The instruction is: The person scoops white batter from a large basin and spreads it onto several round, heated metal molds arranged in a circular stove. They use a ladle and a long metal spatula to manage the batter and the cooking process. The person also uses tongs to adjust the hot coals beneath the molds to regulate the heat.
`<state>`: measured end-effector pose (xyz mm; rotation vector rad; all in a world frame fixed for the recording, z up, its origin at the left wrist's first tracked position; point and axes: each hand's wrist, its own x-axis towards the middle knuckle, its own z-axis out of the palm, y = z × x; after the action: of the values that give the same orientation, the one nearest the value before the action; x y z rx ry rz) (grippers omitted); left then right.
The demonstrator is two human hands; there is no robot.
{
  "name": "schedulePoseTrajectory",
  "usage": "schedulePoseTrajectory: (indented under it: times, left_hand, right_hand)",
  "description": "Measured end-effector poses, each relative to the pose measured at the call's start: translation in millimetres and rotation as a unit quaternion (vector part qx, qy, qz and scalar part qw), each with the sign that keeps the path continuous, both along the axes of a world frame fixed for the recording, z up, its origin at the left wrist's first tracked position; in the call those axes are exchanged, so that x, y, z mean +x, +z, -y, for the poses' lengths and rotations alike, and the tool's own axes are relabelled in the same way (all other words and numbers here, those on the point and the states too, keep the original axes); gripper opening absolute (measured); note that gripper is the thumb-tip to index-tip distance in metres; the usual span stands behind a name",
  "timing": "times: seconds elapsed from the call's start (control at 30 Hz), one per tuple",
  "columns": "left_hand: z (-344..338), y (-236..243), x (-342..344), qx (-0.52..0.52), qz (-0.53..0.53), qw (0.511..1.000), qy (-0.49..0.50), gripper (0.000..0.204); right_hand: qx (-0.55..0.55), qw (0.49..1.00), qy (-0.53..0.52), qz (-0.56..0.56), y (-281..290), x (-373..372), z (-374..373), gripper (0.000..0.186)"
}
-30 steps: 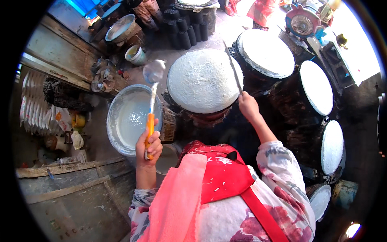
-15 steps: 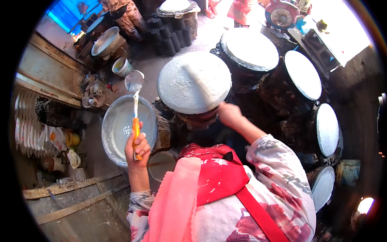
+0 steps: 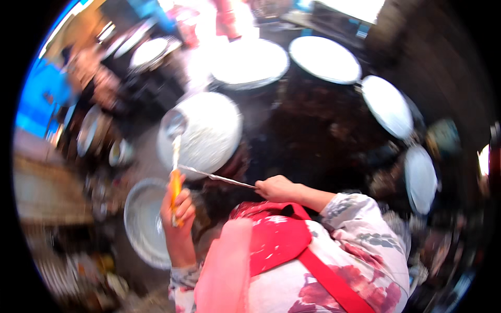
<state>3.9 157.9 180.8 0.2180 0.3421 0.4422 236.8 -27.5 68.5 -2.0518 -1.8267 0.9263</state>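
Note:
My left hand [image 3: 180, 211] is closed round the orange handle of a ladle [image 3: 176, 156], held upright with its round bowl uppermost. Behind the bowl is a round griddle [image 3: 214, 120] topped with a rough white layer. My right hand [image 3: 280, 189] grips the end of a thin stick or blade [image 3: 224, 179] streaked with white, in front of my chest. Its far end reaches left to the ladle's shaft; I cannot tell whether they touch. Left of and below the griddle, partly behind my left hand, stands a wide basin [image 3: 133, 221] with whitish contents.
More white-topped round griddles curve from the far middle, such as the far griddle [image 3: 250, 62], to the right griddle [image 3: 420, 177]. A small bucket [image 3: 121, 152] stands at left. A person [image 3: 96, 75] in patterned clothing is at far left. Motion blurs the surroundings.
The whole view has swung rightward, so griddles and basin appear farther left. My right hand has drawn back from the griddle toward my chest, and the stick now points left. The left hand still holds the ladle.

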Motion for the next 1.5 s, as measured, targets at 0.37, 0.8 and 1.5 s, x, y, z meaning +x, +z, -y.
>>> schedulePoseTrajectory:
  times: [0.37,0.8,1.5]
  left_hand:
    - [46,-1,131,0.051,0.02,0.984,-0.17,0.041]
    - [149,-12,320,-0.033,-0.094,0.92,-0.38,0.034]
    - [187,-71,444,0.088,-0.236,0.743,-0.62,0.042]
  right_hand:
    - [0.062,0.927,-0.368,0.028,-33,66,145,0.027]
    - [-0.005,0.562,-0.777,0.284,-28,292,408,0.012]
    - [0.475,0.048,-0.821,0.312,96,151,630,0.025]
